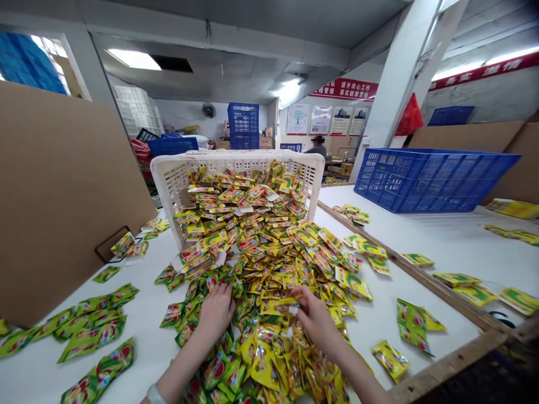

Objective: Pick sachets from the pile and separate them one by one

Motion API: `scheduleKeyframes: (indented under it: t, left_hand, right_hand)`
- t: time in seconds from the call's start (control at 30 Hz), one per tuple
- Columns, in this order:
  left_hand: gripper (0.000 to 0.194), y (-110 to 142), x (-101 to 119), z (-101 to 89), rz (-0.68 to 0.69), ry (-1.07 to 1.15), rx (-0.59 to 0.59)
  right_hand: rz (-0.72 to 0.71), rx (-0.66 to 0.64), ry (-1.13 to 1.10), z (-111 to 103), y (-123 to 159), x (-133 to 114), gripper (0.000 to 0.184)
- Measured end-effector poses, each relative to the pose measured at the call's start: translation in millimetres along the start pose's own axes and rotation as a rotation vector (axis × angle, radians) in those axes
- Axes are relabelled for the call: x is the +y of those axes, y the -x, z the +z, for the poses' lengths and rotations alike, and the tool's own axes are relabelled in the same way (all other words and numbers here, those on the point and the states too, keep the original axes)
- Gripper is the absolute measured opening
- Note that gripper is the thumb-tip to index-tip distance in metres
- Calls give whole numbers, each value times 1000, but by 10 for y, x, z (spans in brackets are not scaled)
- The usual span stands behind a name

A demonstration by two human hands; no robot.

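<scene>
My left hand (217,310) reaches into the heap of green packets (219,367), which carry a red fruit print. Its fingers curl downward close together, and whatever they grip is hidden under them. Over the yellow packets (263,362), my right hand (315,321) pinches the end of a yellow packet (275,306) between thumb and fingers. Something small and white shows at its fingertips. Behind both hands, a white plastic basket (314,185) lies with its open side toward me. Small yellow boxes (236,193) spill from it onto the heap.
A blue crate (433,179) stands at right on the white table, past a wooden strip (415,269). Strips of green packets (90,320) lie at left beside a large cardboard sheet (63,191). Loose packets (389,359) lie near the wooden edge. Another person (319,147) is far back.
</scene>
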State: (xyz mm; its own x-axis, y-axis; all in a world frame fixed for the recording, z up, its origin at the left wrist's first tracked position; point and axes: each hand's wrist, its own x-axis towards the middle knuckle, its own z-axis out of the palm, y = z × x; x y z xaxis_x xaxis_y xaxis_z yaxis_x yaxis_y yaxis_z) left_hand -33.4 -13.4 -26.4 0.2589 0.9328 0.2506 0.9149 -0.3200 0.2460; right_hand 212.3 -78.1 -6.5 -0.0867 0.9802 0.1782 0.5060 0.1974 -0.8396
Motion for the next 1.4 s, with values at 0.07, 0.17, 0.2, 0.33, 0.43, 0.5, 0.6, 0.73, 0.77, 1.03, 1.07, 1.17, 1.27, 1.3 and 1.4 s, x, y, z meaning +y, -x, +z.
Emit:
scheduleKeyframes:
  t: [0.07, 0.17, 0.2, 0.33, 0.43, 0.5, 0.6, 0.73, 0.77, 1.03, 1.07, 1.17, 1.27, 1.3, 1.4]
  left_hand:
    - [34, -25, 9, -76, 19, 53, -4]
    - [36, 31, 99, -273, 39, 169, -17]
    - [35, 66, 158, -342, 53, 211, -32]
    - [28, 209, 463, -529, 154, 400, -119]
    - [28, 287, 625, -520, 138, 700, -154]
    - [34, 332, 679, -446, 2, 961, -176]
    - [45, 400, 735, -301, -186, 1240, -203]
    - [51, 480, 791, -223, -197, 1385, -223]
    - [47, 498, 791, -234, -163, 1382, -233]
    - [42, 612, 788, -390, 186, 1076, -346]
    - [50, 573, 782, -406, 197, 1023, -364]
    - [53, 294, 580, -485, 183, 684, -293]
    - [22, -117, 45, -575, 58, 323, -62]
    - [25, -239, -169, -589, 4, 261, -11]
    - [35, -456, -714, -569, -118, 155, 60]
  right_hand:
    - [102, -8, -274, -56, 31, -56, 11]
    - [100, -101, -409, -97, 71, -203, 24]
    - [39, -129, -396, -92, 78, -263, 22]
    - [-101, -160, -439, 36, 66, -455, 16]
    - [31, -181, -640, 178, 50, -488, 23]
    - [63, -131, -704, 249, 66, -468, 24]
    - [0, 35, -617, 338, 138, -402, 20]
    - [-70, 169, -470, 463, 237, -304, 14]
    - [-72, 194, -474, 477, 249, -294, 14]
    - [45, -292, -630, 220, 302, -334, 29]
    - [37, -268, -518, 190, 324, -287, 27]
    - [17, 5, -164, 110, 395, -48, 32]
    - [13, 228, -65, 15, 451, 191, 36]
    - [17, 255, -80, -13, 462, 241, 36]
    - [28, 267, -117, -50, 475, 292, 36]
